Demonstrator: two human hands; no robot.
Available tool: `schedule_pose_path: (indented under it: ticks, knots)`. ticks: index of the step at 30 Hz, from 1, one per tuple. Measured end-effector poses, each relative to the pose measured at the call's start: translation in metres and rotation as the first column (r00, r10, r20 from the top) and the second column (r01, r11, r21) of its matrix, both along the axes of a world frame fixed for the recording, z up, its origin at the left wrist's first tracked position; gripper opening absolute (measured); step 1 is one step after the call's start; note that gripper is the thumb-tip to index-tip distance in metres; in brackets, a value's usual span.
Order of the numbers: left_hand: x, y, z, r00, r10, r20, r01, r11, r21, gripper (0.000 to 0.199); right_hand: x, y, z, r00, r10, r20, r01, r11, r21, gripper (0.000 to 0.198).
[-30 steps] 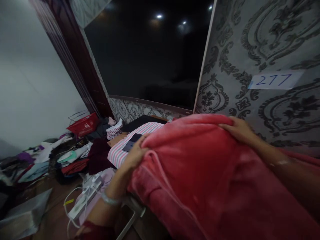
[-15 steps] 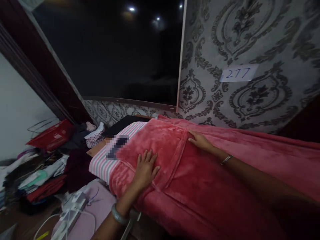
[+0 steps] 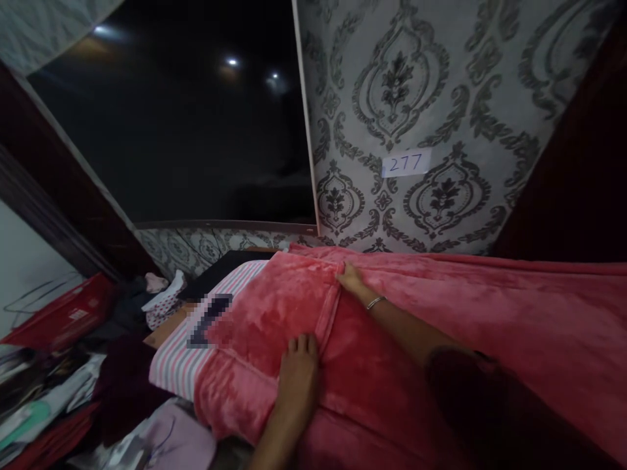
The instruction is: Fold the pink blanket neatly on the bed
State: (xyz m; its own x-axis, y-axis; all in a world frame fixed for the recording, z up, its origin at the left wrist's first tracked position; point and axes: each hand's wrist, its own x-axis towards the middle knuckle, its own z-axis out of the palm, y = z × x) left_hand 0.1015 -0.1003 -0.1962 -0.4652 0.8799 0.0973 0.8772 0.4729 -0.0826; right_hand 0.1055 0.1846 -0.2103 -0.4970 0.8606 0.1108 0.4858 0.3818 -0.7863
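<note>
Head view: red blanket (image 3: 441,326) spread over bed, folded edge running from wall toward viewer. Left hand (image 3: 300,372) flat, fingers together, palm down on blanket beside fold seam, gripping nothing. Right hand (image 3: 350,279) at far end of fold near wall, fingers on blanket edge; pinching or just pressing, cannot tell. Bangle (image 3: 375,302) on right wrist. Striped pillow (image 3: 196,339) just left of blanket, partly covered. Clothes pile (image 3: 59,378) on floor at left. Paper label (image 3: 405,162) on patterned wall.
</note>
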Motion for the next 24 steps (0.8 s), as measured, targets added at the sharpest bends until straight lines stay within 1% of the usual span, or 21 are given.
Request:
schedule_pose_path:
  ticks: [3,7,9,11,13,14,15,17,18,19,20,21,22,24]
  knots:
    - [-0.002,0.002,-0.004,0.998,-0.05,-0.045,0.049,0.999,-0.022,0.046,-0.003,0.002,0.005,0.997,-0.062,-0.052,0.063,0.998,0.026,0.051]
    - [-0.008,-0.003,-0.013,0.99,-0.142,-0.011,0.141,0.988,-0.055,0.048,0.01,0.0,0.007,0.997,-0.058,-0.052,0.057,0.998,-0.016,0.038]
    - [-0.012,-0.005,-0.014,0.982,-0.186,-0.021,0.186,0.982,-0.008,0.046,0.023,-0.005,0.006,0.997,-0.034,-0.068,0.031,0.999,-0.042,0.034]
    - [-0.012,-0.003,-0.012,0.965,-0.259,-0.048,0.262,0.962,0.074,0.042,0.044,-0.011,0.003,0.995,-0.001,-0.101,-0.005,0.998,-0.058,0.038]
    - [-0.002,0.001,-0.013,0.921,-0.387,-0.052,0.39,0.906,0.167,0.042,0.074,-0.018,0.0,0.99,0.036,-0.137,-0.044,0.997,-0.057,0.043]
    - [0.007,0.004,-0.016,0.881,-0.471,-0.038,0.468,0.859,0.208,0.044,0.094,-0.02,-0.003,0.987,0.048,-0.153,-0.056,0.997,-0.05,0.044]
    - [0.019,0.006,-0.02,0.827,-0.561,-0.016,0.548,0.8,0.244,0.046,0.117,-0.022,-0.004,0.985,0.052,-0.165,-0.06,0.997,-0.042,0.043]
    - [0.045,0.01,-0.034,0.704,-0.71,0.023,0.674,0.677,0.295,0.051,0.176,-0.023,-0.007,0.984,0.017,-0.178,-0.021,1.0,-0.021,0.038]
    - [0.057,0.013,-0.042,0.647,-0.762,0.034,0.718,0.623,0.31,0.053,0.21,-0.022,-0.006,0.985,-0.025,-0.174,0.025,1.0,0.001,0.036]
    - [0.069,0.016,-0.05,0.604,-0.796,0.041,0.748,0.584,0.315,0.054,0.248,-0.021,-0.005,0.982,-0.088,-0.164,0.094,0.995,0.03,0.034]
    - [0.08,0.021,-0.057,0.572,-0.819,0.045,0.771,0.556,0.31,0.054,0.287,-0.02,-0.003,0.975,-0.17,-0.145,0.184,0.979,0.091,0.033]
    - [0.09,0.026,-0.064,0.547,-0.836,0.046,0.793,0.535,0.291,0.054,0.327,-0.02,0.0,0.953,-0.285,-0.104,0.298,0.943,0.148,0.034]
    - [0.098,0.031,-0.068,0.529,-0.847,0.044,0.812,0.521,0.265,0.054,0.367,-0.022,0.002,0.902,-0.428,-0.052,0.43,0.881,0.197,0.036]
    - [0.112,0.043,-0.073,0.514,-0.857,0.027,0.835,0.508,0.212,0.053,0.439,-0.028,0.006,0.792,-0.611,-0.007,0.596,0.77,0.227,0.043]
